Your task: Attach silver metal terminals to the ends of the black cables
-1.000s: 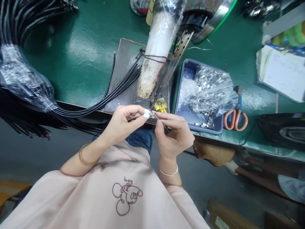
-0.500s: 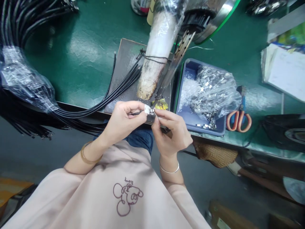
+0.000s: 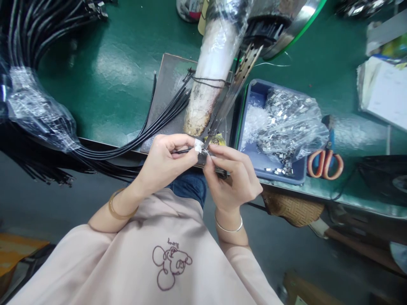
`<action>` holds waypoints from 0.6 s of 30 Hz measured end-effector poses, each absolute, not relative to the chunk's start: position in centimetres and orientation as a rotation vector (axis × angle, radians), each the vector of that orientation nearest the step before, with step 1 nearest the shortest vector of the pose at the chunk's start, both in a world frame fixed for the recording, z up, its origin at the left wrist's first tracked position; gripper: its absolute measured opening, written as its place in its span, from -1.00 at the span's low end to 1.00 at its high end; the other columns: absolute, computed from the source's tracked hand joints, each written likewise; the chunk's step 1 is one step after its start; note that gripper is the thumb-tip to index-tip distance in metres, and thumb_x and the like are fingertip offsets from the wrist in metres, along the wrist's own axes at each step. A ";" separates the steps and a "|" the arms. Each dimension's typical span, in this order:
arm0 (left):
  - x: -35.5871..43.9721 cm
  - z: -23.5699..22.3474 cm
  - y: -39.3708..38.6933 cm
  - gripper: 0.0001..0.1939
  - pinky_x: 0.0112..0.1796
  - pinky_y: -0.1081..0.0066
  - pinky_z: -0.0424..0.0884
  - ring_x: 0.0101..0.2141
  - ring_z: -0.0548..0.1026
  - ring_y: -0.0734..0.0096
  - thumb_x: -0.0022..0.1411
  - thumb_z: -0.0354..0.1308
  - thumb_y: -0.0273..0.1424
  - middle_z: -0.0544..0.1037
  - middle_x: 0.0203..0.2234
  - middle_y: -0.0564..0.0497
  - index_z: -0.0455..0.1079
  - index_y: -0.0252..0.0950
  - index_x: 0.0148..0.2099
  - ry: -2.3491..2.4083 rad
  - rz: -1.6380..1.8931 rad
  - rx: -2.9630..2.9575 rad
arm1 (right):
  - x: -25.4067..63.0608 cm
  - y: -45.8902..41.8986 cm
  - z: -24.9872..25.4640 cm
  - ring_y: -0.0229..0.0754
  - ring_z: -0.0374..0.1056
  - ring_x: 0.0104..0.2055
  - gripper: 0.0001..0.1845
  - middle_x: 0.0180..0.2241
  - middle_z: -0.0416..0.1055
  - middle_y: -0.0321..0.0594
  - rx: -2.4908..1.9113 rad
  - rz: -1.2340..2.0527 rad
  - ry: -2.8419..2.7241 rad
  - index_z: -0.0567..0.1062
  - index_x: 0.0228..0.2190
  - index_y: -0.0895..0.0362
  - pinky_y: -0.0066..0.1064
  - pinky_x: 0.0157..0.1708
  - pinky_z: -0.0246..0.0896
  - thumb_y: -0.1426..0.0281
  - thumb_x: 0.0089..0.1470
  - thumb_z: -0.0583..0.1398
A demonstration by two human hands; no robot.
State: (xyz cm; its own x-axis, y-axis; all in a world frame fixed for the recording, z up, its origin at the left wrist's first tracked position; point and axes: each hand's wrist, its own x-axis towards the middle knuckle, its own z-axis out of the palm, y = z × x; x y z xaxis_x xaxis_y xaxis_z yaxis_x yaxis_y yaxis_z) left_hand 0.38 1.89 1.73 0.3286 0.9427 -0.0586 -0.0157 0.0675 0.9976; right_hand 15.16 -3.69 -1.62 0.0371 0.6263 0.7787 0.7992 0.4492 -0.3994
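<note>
Left hand (image 3: 168, 159) pinching a black cable (image 3: 182, 151), right hand (image 3: 235, 176) pinching a thin silvery wire (image 3: 208, 153), both near the soldering iron (image 3: 246, 67); blue tray (image 3: 299, 176) on green tabletop (image 3: 124, 55)

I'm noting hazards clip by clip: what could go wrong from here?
If the perforated metal tool, apparently a soldering iron, is hot, its tip might burn the left hand or right hand, both close by. The thin wire pinched in the right hand could slip. The bundled cables hanging over the edge of the green table might snag.
</note>
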 end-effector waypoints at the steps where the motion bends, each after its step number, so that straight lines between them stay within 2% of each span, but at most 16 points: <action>1: 0.3 1.7 1.9 -0.87 -0.66 0.59 -0.09 -0.63 -0.01 0.70 0.07 0.21 -0.46 0.31 -0.66 0.15 0.54 -0.39 -0.47 0.975 0.925 1.291 | 15.1 -3.7 -1.6 -0.19 0.64 -0.19 -0.79 -0.19 0.68 -0.21 -1.255 -0.203 -1.662 0.47 -0.31 0.06 -0.40 -0.16 0.59 0.59 0.14 0.34; 8: 0.1 1.3 1.8 -0.86 -0.65 0.59 -0.04 -0.62 0.01 0.69 0.10 0.21 -0.47 0.36 -0.63 0.12 0.55 -0.38 -0.47 0.990 0.882 1.342 | 15.3 -3.9 -1.8 -0.22 0.63 -0.25 -0.78 -0.23 0.68 -0.25 -1.290 -0.170 -1.681 0.44 -0.34 0.04 -0.40 -0.22 0.57 0.57 0.17 0.32; 12: -0.1 1.3 1.6 -0.86 -0.64 0.57 -0.04 -0.64 0.00 0.68 0.15 0.21 -0.48 0.25 -0.68 0.19 0.54 -0.38 -0.43 0.969 0.929 1.425 | 15.2 -3.8 -1.7 -0.22 0.62 -0.23 -0.80 -0.24 0.67 -0.25 -1.274 -0.170 -1.668 0.46 -0.32 0.05 -0.42 -0.18 0.56 0.58 0.17 0.33; 18: -0.3 1.9 1.7 -0.88 -0.61 0.54 0.02 -0.64 0.03 0.65 0.17 0.21 -0.49 0.25 -0.69 0.21 0.56 -0.35 -0.39 0.967 0.939 1.584 | 15.0 -3.8 -1.3 -0.21 0.62 -0.23 -0.77 -0.22 0.66 -0.28 -1.302 -0.174 -1.650 0.50 -0.30 0.03 -0.40 -0.17 0.58 0.59 0.13 0.35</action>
State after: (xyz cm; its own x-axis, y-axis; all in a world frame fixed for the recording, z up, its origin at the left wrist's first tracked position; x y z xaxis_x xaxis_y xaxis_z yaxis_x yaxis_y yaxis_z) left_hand -0.26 1.69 1.94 0.3751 0.9210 0.1054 0.1321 -0.1656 0.9773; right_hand 14.95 -3.83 -1.29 0.0634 0.6597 0.7489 0.8015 0.4134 -0.4321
